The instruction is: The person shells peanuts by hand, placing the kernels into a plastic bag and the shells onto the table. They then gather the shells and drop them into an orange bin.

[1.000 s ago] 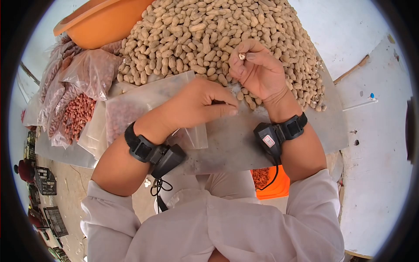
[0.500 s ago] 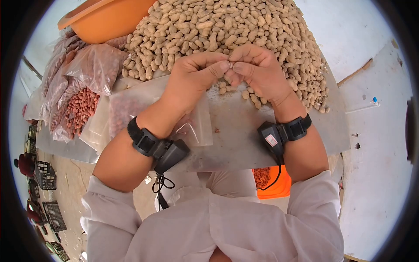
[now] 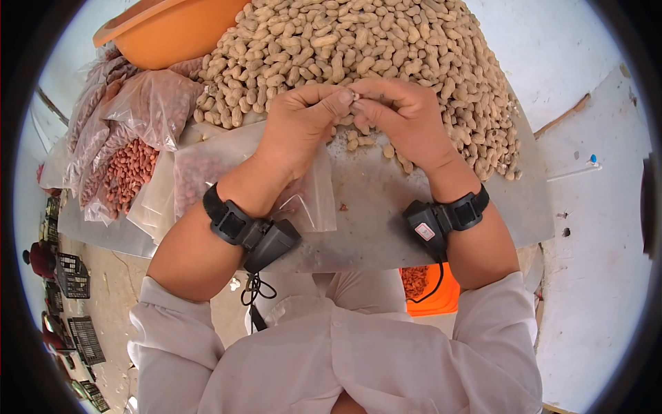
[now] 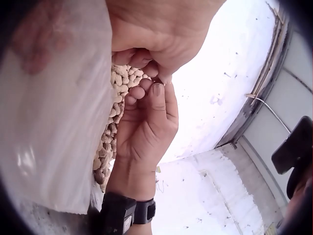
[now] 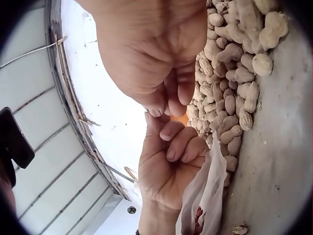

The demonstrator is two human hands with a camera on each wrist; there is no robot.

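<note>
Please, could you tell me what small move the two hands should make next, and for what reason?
Probably a gentle twist of the fingertips to open or clean the small pale piece: the left hand and right hand meet closely around it, just in front of the unshelled peanuts. Whether it is already cracked, I cannot tell.

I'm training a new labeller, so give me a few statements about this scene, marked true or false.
1. The two hands are wide apart. False: the left hand and right hand meet at the fingertips.
2. The orange basin is left of the peanut heap. True.
3. The heap is shelled nuts. False: it is peanuts in their shells.
4. Red kernels show beside a plastic bag. True.
5. Both wrists are bare. False: each wears a black strap.
</note>
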